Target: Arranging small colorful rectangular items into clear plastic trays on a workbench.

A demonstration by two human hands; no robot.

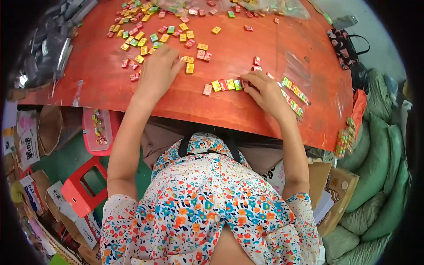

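On the red-orange table (185, 95), small candy-like boxes in yellow, red, pink and green lie loose. My left hand (159, 73) is low over the near edge of that scatter, fingers stretched forward and thumb apart. Beside its thumb are a yellow box (189, 68) and others. Farther right, several boxes stand side by side in a short row, with a yellow box (216, 85) near its left end. My right hand (267, 95) is at the row's right end, thumb and forefinger closed around a small red box (244, 84), partly hidden by the fingers.
Two finished-looking strips of boxes (296, 90) lie right of my right hand, near clear plastic film (298, 66). Plastic bags (278, 8) are at the far edge. Below the table's left side are a pink-rimmed tub (98, 132) and a red stool (86, 187); green sacks (375, 163) sit right.
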